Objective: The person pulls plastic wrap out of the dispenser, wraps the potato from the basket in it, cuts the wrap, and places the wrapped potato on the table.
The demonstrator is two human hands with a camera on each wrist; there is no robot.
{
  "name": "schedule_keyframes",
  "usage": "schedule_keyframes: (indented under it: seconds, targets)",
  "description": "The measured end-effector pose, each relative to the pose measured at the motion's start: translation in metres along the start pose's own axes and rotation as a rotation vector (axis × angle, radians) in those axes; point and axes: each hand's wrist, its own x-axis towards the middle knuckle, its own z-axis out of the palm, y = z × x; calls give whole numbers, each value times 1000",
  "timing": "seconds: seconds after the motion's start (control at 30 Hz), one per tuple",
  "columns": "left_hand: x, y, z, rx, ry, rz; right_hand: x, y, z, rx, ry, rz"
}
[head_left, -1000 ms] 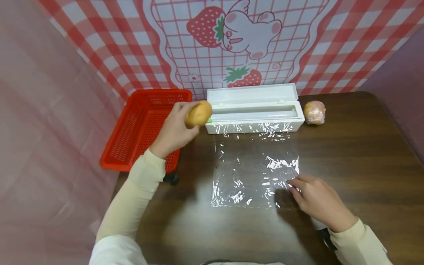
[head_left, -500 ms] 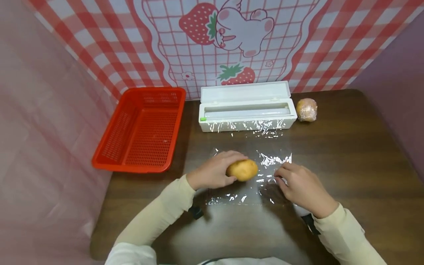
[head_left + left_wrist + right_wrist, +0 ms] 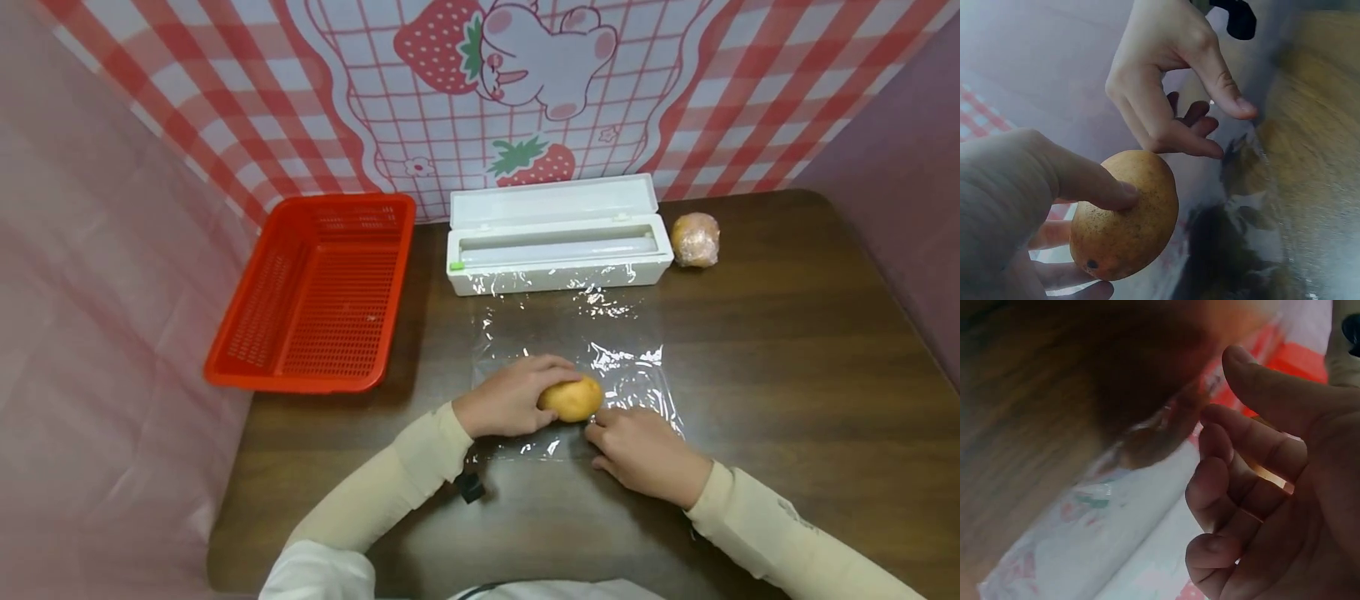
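My left hand (image 3: 513, 397) grips a yellow-brown potato (image 3: 576, 400) above a sheet of clear cling film (image 3: 637, 385) on the table. In the left wrist view, the thumb lies across the potato (image 3: 1129, 231), which has one dark spot at its lower end. Close to the potato's right side is my right hand (image 3: 648, 452), over the near part of the film. Its thumb and index finger stand apart, with nothing seen between them, and the other fingers are loosely bent. The film comes out of a white dispenser box (image 3: 562, 279) with its lid up.
A red plastic basket (image 3: 296, 383) stands at the left of the dark wooden table (image 3: 810, 358). Beside the dispenser's right end sits a round film-wrapped item (image 3: 696, 240). A checked strawberry cloth (image 3: 247, 100) hangs behind.
My left hand has carried the potato from near the basket and dispenser, right and toward me, over the film. My right hand has moved left, close to the potato.
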Motion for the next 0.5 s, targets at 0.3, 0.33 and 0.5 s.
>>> schedule_keyframes:
  seconds: [0.3, 0.33, 0.5]
  targets:
    - [-2, -6, 7, 24, 5, 11, 2, 0, 13, -49, 121, -52]
    - [-2, -6, 7, 28, 5, 9, 2, 0, 14, -57, 139, -61]
    - [-1, -5, 11, 67, 8, 7, 4, 6, 13, -25, 217, -63]
